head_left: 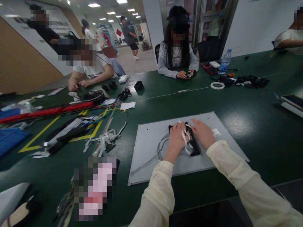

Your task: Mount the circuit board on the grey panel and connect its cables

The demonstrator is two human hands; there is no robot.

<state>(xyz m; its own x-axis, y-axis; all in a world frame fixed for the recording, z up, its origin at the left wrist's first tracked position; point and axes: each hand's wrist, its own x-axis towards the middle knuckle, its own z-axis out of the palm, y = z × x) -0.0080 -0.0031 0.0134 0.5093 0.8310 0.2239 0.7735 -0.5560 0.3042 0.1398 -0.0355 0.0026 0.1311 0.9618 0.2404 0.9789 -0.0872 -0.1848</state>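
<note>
- While your left hand lies over the black bar-shaped part, your right hand is at its far end; I can't tell whether either grips it.
- That part rests on the pale grey panel (grey cable looping beside it).
- Writing on the blue-labelled water bottle is too small to read.

From my distant station I saw a pale cream left sleeve and a matching right sleeve, both loose and creased; the left hand and right hand were bare.
</note>
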